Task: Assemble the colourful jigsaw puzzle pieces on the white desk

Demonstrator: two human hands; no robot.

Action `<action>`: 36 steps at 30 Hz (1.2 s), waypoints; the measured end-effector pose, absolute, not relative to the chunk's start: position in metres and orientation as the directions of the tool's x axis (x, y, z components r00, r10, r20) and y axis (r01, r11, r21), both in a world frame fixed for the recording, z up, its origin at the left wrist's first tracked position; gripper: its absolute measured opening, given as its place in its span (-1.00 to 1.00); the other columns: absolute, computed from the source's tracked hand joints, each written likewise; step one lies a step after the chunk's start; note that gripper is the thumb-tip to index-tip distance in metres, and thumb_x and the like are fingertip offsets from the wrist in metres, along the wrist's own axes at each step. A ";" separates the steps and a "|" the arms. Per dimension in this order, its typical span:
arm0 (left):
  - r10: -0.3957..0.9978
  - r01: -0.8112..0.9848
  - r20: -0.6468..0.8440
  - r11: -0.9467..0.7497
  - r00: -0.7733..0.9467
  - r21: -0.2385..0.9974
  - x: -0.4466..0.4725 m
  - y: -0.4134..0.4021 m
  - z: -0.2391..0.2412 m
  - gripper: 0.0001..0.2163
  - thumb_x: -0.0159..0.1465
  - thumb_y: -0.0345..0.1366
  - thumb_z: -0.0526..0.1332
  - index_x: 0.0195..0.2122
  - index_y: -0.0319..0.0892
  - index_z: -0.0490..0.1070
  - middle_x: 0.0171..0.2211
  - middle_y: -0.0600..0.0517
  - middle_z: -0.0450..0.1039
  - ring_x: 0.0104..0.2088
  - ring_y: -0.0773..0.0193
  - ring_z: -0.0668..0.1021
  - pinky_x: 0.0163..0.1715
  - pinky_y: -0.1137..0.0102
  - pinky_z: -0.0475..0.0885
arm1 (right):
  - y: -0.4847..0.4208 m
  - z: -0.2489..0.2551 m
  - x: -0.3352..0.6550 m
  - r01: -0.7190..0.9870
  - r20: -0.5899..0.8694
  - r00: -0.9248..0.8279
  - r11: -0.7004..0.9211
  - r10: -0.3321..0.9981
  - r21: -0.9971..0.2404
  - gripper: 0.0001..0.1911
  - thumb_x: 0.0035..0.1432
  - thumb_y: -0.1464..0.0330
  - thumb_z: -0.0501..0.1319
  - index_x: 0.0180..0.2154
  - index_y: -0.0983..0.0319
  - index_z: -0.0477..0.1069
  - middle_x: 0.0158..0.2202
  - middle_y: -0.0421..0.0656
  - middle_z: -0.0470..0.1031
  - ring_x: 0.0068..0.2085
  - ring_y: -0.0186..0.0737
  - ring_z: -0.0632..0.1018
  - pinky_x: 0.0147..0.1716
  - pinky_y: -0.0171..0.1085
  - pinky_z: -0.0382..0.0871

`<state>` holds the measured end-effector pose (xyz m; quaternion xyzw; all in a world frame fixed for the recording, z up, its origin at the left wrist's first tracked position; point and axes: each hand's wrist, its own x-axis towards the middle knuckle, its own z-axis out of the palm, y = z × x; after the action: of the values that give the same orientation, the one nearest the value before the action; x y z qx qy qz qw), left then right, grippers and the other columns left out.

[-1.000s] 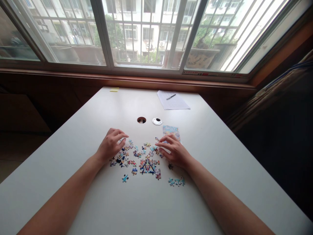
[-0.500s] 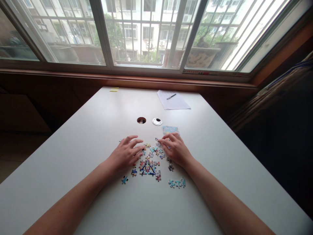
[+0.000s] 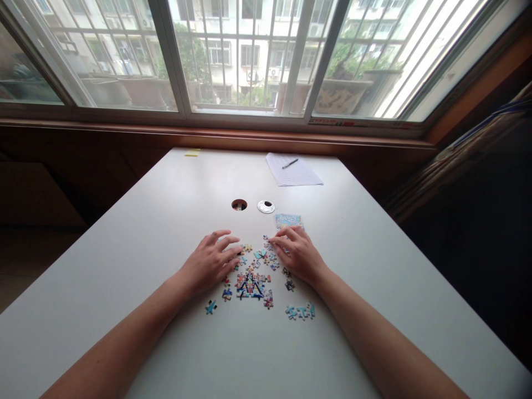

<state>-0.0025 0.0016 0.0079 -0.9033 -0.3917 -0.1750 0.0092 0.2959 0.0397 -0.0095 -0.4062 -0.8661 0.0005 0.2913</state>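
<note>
My left hand hovers low over the left side of the loose puzzle pieces, its fingers spread and its palm down; some pieces beneath it are hidden. On the right, my right hand has its thumb and forefinger brought together at a small puzzle piece. Between and below the hands lies a joined puzzle section with a dark blue pattern. A joined light-blue strip is at the lower right. A single blue piece lies at the lower left, and a dark piece sits near my right wrist.
A small printed picture card lies just beyond my right hand. Farther back are a round cable hole, its metal cover, and paper sheets with a pen. Yellow tape marks the white table's far edge.
My left hand has drawn slightly left, showing a little more of the pieces by its fingertips. My right hand stays at the same small piece. The view has shifted slightly.
</note>
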 end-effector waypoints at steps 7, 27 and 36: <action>0.698 0.711 0.307 -0.698 0.647 0.089 -0.005 0.002 0.009 -0.73 0.45 -0.23 0.13 0.12 -0.02 0.45 0.16 0.00 0.45 0.29 -0.02 0.28 0.20 0.06 0.29 | 0.039 -0.010 0.297 0.668 0.500 -0.528 0.699 0.686 -0.254 -0.83 0.30 0.40 0.22 -0.14 0.08 0.56 -0.14 -0.11 0.55 0.01 0.02 0.43 0.02 0.05 0.37; 0.640 0.664 0.335 -0.746 0.692 0.051 -0.003 0.003 0.010 -0.73 0.45 -0.33 0.09 0.09 -0.04 0.48 0.06 0.03 0.55 0.21 0.01 0.40 0.11 0.10 0.32 | 0.041 -0.009 0.299 0.601 0.597 -0.430 0.708 0.677 -0.370 -0.75 0.23 0.52 0.18 -0.21 0.11 0.57 -0.24 -0.11 0.55 -0.11 -0.04 0.47 -0.06 -0.03 0.43; 0.626 0.656 0.338 -0.754 0.702 0.034 -0.004 0.004 0.007 -0.74 0.44 -0.34 0.10 0.07 -0.07 0.48 0.05 0.02 0.55 0.19 0.02 0.41 0.11 0.10 0.32 | 0.041 -0.004 0.301 0.567 0.659 -0.283 0.676 0.697 -0.471 -0.73 0.23 0.52 0.15 -0.22 0.12 0.58 -0.26 -0.10 0.53 -0.14 -0.05 0.50 -0.09 -0.03 0.46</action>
<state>-0.0043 0.0040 0.0073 -0.9215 -0.3478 -0.1667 0.0447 0.3013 0.0413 -0.0036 -0.3960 -0.7977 0.0723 0.4490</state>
